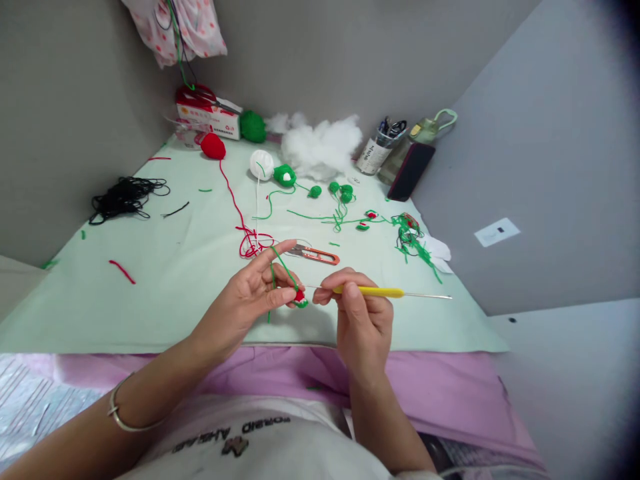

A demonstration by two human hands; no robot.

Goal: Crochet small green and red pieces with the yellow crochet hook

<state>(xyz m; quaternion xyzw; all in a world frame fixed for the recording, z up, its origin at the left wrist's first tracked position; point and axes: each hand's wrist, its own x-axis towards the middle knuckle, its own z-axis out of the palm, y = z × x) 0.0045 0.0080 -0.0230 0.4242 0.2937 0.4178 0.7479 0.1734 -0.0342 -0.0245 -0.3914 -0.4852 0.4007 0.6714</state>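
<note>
My left hand (253, 293) pinches a small red and green crochet piece (300, 297) between thumb and fingers, with green yarn (281, 261) looped over the raised forefinger. My right hand (357, 313) grips a yellow-handled crochet hook (380, 291), its metal tip pointing left into the piece. Both hands hover above the near edge of a pale green mat (175, 267).
On the mat lie orange thread snips (320, 254), tangled red yarn (253, 243), a red ball (213, 146), white ball (261, 164), green ball (253, 126), small green pieces (340, 192), white stuffing (320, 147), black yarn (125, 197), a pen cup (377, 150) and a phone (411, 171).
</note>
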